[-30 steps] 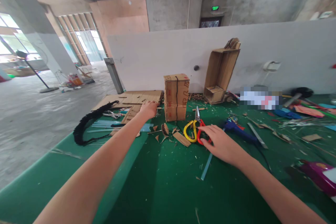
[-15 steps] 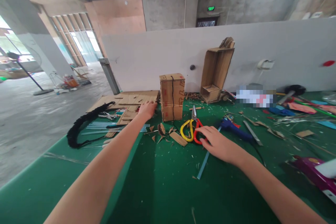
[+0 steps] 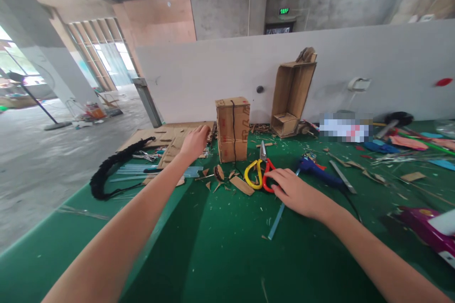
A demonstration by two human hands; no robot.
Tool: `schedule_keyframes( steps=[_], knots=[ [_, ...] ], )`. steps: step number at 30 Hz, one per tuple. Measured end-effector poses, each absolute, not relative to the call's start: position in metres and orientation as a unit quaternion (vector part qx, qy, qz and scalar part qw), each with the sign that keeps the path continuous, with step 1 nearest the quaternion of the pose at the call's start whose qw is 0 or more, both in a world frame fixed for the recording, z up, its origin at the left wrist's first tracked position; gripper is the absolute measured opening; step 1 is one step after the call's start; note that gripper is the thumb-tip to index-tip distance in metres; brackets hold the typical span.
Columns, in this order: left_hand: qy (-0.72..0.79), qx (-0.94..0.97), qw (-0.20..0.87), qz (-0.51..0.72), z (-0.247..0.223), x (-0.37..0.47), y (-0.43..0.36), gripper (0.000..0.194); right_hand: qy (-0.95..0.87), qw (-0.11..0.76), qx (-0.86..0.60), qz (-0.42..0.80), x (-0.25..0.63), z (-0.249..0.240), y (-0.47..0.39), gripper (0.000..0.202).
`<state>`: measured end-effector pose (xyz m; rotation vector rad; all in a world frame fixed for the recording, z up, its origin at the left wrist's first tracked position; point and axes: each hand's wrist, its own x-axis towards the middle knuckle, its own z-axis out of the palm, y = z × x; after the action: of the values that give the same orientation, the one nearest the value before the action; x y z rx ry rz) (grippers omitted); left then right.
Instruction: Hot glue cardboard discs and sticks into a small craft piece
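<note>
1. scissors [image 3: 263, 153] are lying mid-frame, probably handling stiff; grab the loops.
2. right hand [image 3: 297, 192] is touching them, fingers apart.
3. left hand [image 3: 195, 144] is reaching over cardboard [image 3: 175, 134], can't tell its fingers.

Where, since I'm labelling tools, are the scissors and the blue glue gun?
Scissors [image 3: 259, 174]: head view, on the yellow handle loop.
Blue glue gun [image 3: 322, 173]: head view, on its blue body.

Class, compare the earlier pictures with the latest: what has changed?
The left hand has moved slightly towards the white partition; the cardboard strip beside it appears shifted that way too. The right hand stays at the scissors; the cardboard box stands unmoved.
</note>
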<state>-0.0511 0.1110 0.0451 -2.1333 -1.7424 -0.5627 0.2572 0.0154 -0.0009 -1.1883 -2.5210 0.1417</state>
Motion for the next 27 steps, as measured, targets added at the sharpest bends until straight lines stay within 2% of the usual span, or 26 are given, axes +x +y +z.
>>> schedule_keyframes(
  steps=[6, 10, 15, 20, 24, 27],
  knots=[
    [-0.489, -0.655, 0.136, -0.56, 0.081, -0.052, 0.105, 0.01, -0.889, 0.172, -0.423, 0.042, 0.257, -0.003, 0.015, 0.036],
    [-0.397, -0.598, 0.118, -0.686, 0.117, -0.049, 0.08, 0.018, -0.881, 0.196, -0.43, -0.012, 0.255, 0.007, 0.011, 0.039],
    [-0.362, -0.62, -0.051, -0.694, 0.127, -0.026, 0.022, 0.017, -0.875, 0.231, -0.419, -0.068, 0.25, 0.041, -0.003, 0.038],
    [-0.391, -0.634, -0.271, -0.61, 0.073, 0.003, -0.025, 0.014, -0.882, 0.242, -0.404, -0.002, 0.245, 0.061, -0.024, 0.039],
    [-0.408, -0.644, -0.299, -0.574, 0.04, 0.014, -0.027, 0.017, -0.876, 0.254, -0.4, 0.09, 0.231, 0.066, -0.034, 0.041],
    [-0.415, -0.674, -0.32, -0.521, 0.029, 0.02, -0.019, 0.021, -0.839, 0.316, -0.407, 0.172, 0.212, 0.069, -0.032, 0.041]
  ],
)
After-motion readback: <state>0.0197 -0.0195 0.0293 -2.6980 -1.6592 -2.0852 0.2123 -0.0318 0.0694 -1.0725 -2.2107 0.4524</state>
